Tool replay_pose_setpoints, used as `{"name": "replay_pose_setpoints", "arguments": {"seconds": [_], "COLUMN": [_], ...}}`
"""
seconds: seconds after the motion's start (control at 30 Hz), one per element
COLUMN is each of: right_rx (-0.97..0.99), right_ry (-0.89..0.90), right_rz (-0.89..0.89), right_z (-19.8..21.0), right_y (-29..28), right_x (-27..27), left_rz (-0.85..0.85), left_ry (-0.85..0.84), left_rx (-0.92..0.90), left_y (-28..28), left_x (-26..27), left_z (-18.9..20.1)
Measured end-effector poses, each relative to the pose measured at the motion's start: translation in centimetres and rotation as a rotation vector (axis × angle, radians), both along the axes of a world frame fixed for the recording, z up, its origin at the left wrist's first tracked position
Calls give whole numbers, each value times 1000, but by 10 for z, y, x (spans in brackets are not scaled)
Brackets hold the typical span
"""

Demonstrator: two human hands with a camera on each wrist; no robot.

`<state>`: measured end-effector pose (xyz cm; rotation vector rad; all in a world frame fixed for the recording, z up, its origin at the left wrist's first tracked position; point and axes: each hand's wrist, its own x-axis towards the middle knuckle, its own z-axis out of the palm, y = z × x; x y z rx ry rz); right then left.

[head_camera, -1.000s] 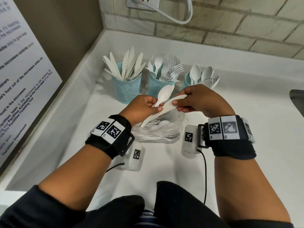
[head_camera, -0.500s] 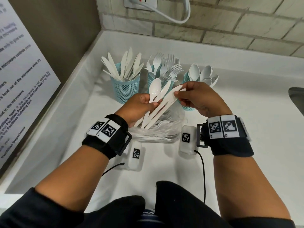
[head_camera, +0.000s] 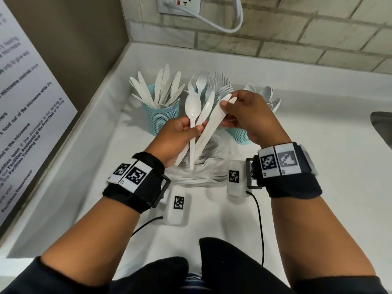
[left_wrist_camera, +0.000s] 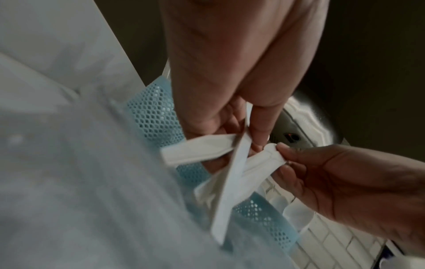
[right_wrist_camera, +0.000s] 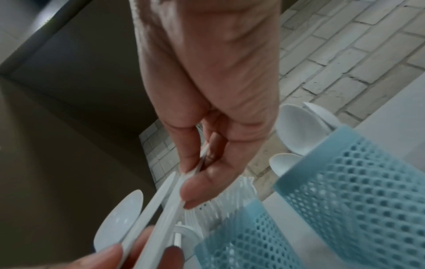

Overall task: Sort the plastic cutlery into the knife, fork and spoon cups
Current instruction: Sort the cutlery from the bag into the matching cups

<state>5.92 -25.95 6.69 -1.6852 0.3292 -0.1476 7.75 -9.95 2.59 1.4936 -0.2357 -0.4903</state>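
Observation:
My left hand (head_camera: 191, 129) grips a fanned bundle of white plastic cutlery by the handles: a spoon (head_camera: 192, 109) and long flat knives (head_camera: 212, 122). My right hand (head_camera: 226, 110) pinches the upper end of a knife in that bundle; the right wrist view shows the pinch (right_wrist_camera: 184, 183) beside the spoon (right_wrist_camera: 122, 214). Behind stand three blue mesh cups: the knife cup (head_camera: 161, 117) on the left, and the fork cup in the middle, largely hidden, with its forks (head_camera: 214, 83) showing. The spoon cup (head_camera: 238, 135) is under my right hand. The handle ends (left_wrist_camera: 195, 151) show in the left wrist view.
A heap of loose cutlery in clear wrap (head_camera: 203, 172) lies on the white counter (head_camera: 318, 124) below my hands. A brick wall with a socket and cable (head_camera: 222, 20) is behind the cups, a notice board (head_camera: 25, 102) on the left, and a sink edge (head_camera: 381, 126) at the right.
Both hands have lifted the bundle off the heap toward the cups. It has swung more upright and its pieces have fanned apart, while my right hand keeps its pinch on the top end.

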Motion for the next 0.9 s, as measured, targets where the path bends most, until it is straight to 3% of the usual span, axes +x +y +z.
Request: {"name": "replay_pose_setpoints", "arguments": {"seconds": [0.3,0.47,0.6,0.77,0.9], "right_rx": [17,-52,-353,-791,-938], "right_ry": [-421,-580,-576,-350,-244], "right_rz": [-295,-376,-250,89,221], "right_z": [52,49,26,-6,-16], "right_y": [6,32,57,69,69], "right_x": [45,70,84,98,102], "left_rz": [246,410,510,491,505], "left_ry": [48,37,35,54,36], "left_rx": [-135,-187,-232,-242,-233], "left_y": [21,29,31,33,33], "left_x": [3,3,6,9,12], "left_z": [10,11,12,15,17]}}
